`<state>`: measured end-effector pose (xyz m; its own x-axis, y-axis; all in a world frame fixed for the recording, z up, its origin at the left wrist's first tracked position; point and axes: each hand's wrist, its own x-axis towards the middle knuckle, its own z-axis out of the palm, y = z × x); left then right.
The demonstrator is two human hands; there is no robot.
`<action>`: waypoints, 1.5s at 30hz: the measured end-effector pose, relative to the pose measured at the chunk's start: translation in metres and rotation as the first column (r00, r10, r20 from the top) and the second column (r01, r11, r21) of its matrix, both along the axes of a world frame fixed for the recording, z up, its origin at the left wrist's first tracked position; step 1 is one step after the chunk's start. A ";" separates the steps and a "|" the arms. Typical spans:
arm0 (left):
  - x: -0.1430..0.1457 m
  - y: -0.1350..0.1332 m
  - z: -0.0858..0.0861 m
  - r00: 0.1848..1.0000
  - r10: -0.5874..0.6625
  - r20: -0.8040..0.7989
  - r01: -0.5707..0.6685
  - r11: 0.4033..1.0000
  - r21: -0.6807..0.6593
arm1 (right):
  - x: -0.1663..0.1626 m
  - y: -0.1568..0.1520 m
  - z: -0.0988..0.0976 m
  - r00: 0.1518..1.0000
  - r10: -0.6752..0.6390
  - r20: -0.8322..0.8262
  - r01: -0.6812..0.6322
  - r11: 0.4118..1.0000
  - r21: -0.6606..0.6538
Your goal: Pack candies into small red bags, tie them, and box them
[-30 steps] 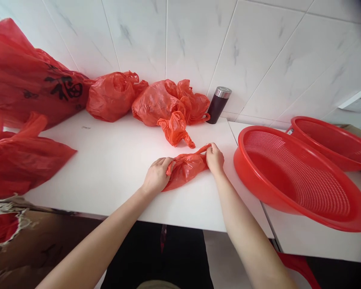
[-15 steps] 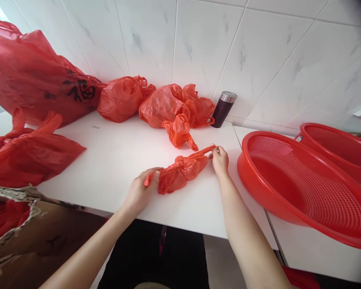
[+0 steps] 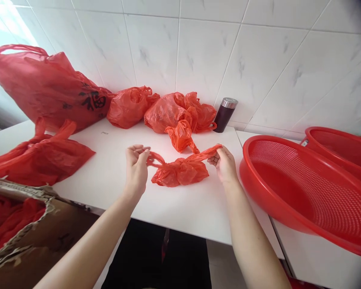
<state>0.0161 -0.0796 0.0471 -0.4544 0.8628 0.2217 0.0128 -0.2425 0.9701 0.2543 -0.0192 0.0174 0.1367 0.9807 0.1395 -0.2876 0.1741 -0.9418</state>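
A small red plastic bag (image 3: 182, 172) lies low over the white table (image 3: 180, 208), its two handles pulled out to either side. My left hand (image 3: 136, 164) pinches the looped handle on the left. On the other side my right hand (image 3: 224, 162) is closed on the twisted right handle. What the bag contains is hidden by the crumpled plastic. Just behind it sits a small knotted red bag (image 3: 180, 136), which neither hand touches.
Along the tiled wall stand a large red bag (image 3: 57, 92), several smaller red bags such as one (image 3: 128, 108), and a dark flask (image 3: 225, 115). Two red plastic baskets (image 3: 276, 180) occupy the right. At left are another red bag (image 3: 57, 156) and a cardboard box (image 3: 57, 224) with red material inside.
My left hand has moved up and away from the bag, drawing its handle out into a loop. The bag now lies more level, and the view has tilted upward slightly.
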 end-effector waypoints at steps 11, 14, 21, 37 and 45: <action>0.029 0.030 0.012 0.328 -0.494 -0.805 0.231 0.868 -0.439 | 0.006 0.000 0.005 0.998 -0.039 -0.053 0.037 0.999 -0.028; 0.019 0.040 0.032 0.541 -0.505 -0.673 0.345 0.863 -0.370 | 0.001 0.000 0.001 0.996 0.014 0.092 -0.001 0.989 -0.145; 0.013 0.030 0.042 0.684 -0.680 -0.265 0.597 0.730 -0.333 | -0.034 -0.004 -0.006 0.974 0.224 -0.024 -0.225 0.964 -0.145; -0.113 0.006 0.071 0.881 -0.464 -0.095 0.370 0.799 -0.474 | -0.008 0.006 -0.014 0.998 -0.060 0.004 0.059 0.973 -0.225; -0.231 -0.001 0.045 0.870 -0.075 -0.487 -0.159 0.893 -0.421 | -0.018 -0.001 -0.022 0.961 0.078 0.265 -0.035 0.986 -0.162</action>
<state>-0.2150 -0.0805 0.0924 -0.4287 0.9030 0.0278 0.5026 0.2129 0.8379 0.2358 -0.0201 -0.0045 0.0589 0.9982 0.0100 -0.0250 0.0114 -0.9996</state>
